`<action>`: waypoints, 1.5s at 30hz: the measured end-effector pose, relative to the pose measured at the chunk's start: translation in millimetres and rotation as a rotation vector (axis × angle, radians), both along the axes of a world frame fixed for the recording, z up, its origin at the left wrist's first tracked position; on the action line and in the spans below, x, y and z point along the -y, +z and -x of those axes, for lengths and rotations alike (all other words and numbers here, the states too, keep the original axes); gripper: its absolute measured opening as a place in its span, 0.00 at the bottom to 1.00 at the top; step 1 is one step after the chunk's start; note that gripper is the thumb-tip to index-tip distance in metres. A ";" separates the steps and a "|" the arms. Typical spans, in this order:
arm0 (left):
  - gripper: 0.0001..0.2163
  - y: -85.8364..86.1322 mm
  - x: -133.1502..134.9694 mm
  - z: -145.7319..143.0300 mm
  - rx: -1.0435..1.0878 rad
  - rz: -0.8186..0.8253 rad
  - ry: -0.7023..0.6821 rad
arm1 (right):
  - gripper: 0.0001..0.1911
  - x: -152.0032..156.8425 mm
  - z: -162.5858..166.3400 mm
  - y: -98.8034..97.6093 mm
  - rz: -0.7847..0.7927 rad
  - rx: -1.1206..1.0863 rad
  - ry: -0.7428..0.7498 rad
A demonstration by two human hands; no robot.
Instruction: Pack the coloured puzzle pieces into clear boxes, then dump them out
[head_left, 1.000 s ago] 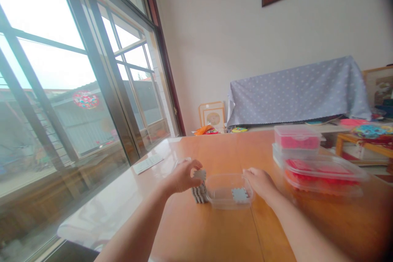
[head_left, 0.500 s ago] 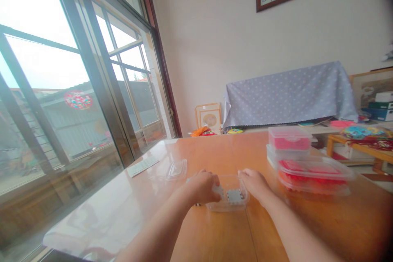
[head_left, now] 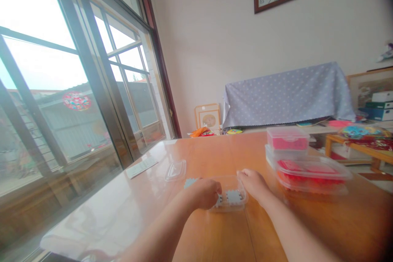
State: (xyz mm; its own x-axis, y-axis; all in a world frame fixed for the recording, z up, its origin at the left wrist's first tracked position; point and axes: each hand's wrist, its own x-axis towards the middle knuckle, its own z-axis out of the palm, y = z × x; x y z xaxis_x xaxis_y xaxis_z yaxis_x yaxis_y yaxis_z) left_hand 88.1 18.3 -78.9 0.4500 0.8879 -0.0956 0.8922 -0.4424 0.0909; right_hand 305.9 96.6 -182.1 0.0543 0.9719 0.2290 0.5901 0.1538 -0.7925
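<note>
A clear plastic container (head_left: 229, 208) sits on the table in front of me, with grey pieces with notched edges (head_left: 234, 197) lying in it. My right hand (head_left: 252, 183) pinches the container's right rim. At the left side my left hand (head_left: 208, 193) reaches over the rim, its fingers curled down into the container. Another grey notched piece shows just under those fingertips; whether they grip it is hidden. Beyond my left wrist, a light grey-green notched piece (head_left: 190, 182) lies on the table, partly covered by the hand.
A clear lid (head_left: 175, 170) and a printed sheet (head_left: 141, 168) lie to the left on the wooden table (head_left: 215, 237). On the right stand a lidded box with red contents (head_left: 311, 176) and stacked clear boxes, the upper one (head_left: 287, 139) with pink contents. A window borders the left.
My left hand has turned over and its fingers have curled in more, uncovering the grey-green piece behind it. My right hand stays on the rim. The view shifts slightly.
</note>
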 end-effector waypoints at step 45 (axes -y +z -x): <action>0.17 11.6 -6.7 30.2 0.421 -0.097 -0.027 | 0.24 -4.6 -1.2 -4.8 -0.017 0.047 -0.033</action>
